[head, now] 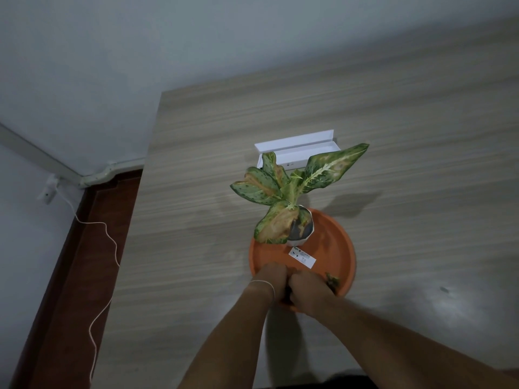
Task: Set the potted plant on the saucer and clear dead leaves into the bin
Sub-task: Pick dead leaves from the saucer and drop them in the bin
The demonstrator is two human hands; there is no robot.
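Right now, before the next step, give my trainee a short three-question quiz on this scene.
1. True or false: the potted plant already stands on the orange saucer.
2. Where are the left hand and the right hand? A) on the plant's leaves B) together at the saucer's near rim C) on the white box
3. What lies in the saucer just right of the right hand?

Key: 1 true. 2 B. 3 a small clump of dead leaves.
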